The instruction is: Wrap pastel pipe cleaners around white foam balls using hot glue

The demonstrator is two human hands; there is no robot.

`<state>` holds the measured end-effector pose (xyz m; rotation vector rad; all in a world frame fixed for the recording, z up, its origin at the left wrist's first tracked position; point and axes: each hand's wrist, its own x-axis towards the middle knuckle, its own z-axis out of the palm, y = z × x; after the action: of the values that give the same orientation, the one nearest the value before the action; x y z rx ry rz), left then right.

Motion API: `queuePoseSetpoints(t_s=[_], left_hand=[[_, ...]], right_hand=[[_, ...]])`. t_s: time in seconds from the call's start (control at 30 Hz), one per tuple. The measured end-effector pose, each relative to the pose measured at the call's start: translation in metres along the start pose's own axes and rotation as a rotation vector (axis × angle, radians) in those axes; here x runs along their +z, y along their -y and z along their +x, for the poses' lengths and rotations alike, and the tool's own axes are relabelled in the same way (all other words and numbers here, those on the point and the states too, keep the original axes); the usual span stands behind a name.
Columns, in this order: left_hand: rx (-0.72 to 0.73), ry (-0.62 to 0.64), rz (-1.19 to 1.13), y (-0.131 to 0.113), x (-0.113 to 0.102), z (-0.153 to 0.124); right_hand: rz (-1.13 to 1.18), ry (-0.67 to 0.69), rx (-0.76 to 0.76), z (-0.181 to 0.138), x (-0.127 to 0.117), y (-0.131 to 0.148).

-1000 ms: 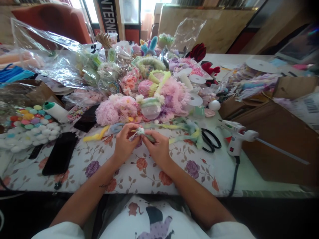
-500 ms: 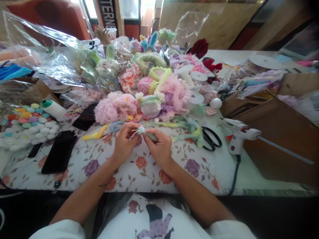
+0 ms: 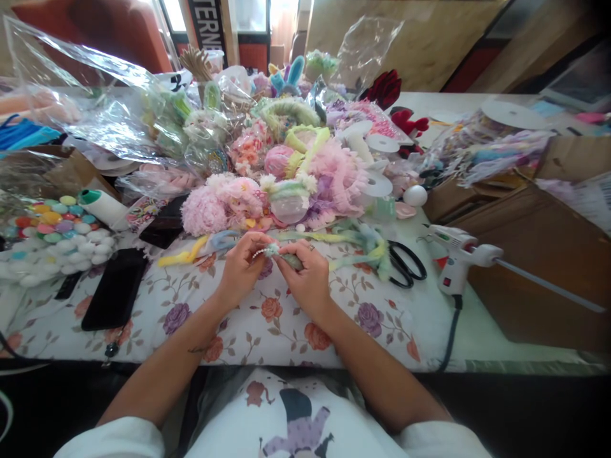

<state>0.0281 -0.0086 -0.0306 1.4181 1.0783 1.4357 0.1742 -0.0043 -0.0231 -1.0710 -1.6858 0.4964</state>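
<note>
Both my hands meet over a floral cloth (image 3: 267, 318) at the table's near edge. My left hand (image 3: 241, 270) is closed in a pinch on a short string of small white beads (image 3: 258, 253). My right hand (image 3: 308, 277) is closed around a small fuzzy pale-green and white craft piece (image 3: 279, 253), which the beads touch. Just beyond my fingers lie fluffy yellow, blue and green chenille stems (image 3: 356, 242). A heap of pink and purple pompoms and lace flowers (image 3: 286, 184) sits behind them.
Black scissors (image 3: 405, 264) and a white glue gun (image 3: 453, 254) with its cord lie right of my hands. A black phone (image 3: 114, 289), coloured round pieces (image 3: 52, 238) and a glue bottle (image 3: 102, 207) are left. Cardboard boxes (image 3: 525, 254) stand right; plastic bags (image 3: 95, 108) pile behind.
My hands have stayed in place, working the small piece; the bead string now shows between my left fingers. The view shifted slightly.
</note>
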Motion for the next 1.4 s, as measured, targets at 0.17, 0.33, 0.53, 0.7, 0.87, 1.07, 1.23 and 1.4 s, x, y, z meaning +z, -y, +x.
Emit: queuePoseSetpoints(t_s=[0.17,0.33,0.53,0.7,0.87,1.07,1.23,1.4], left_hand=[[-0.043,0.031,0.030,0.0021,-0.0016,0.0021],[-0.095,0.072,-0.034,-0.0016,-0.0012,0.0029],[-0.199,0.089,-0.159,-0.0049,-0.0029,0.0027],[-0.261,0.071,-0.210,-0.0030,-0.0044,0.0020],[-0.244,0.067,-0.220,-0.0032,-0.0033,0.0022],[-0.227,0.057,-0.222,-0.0028,-0.0031,0.0022],[-0.229,0.035,-0.227,-0.0026,-0.0027,0.0022],[-0.223,0.033,-0.270,-0.0035,-0.0027,0.0028]], right_hand=[[-0.110,0.038,-0.070,-0.0014,0.0007,-0.0053],[-0.260,0.053,-0.163,-0.0029,0.0010,-0.0080],[-0.322,0.063,-0.259,-0.0041,-0.0007,-0.0061],[-0.333,0.066,-0.309,-0.0056,0.0001,-0.0056],[-0.435,0.052,-0.392,-0.0062,0.0006,-0.0047],[-0.395,0.064,-0.359,-0.0058,-0.0001,-0.0040],[-0.347,0.009,-0.345,-0.0065,0.0010,-0.0059],[-0.309,-0.034,-0.288,-0.0054,0.0009,-0.0077]])
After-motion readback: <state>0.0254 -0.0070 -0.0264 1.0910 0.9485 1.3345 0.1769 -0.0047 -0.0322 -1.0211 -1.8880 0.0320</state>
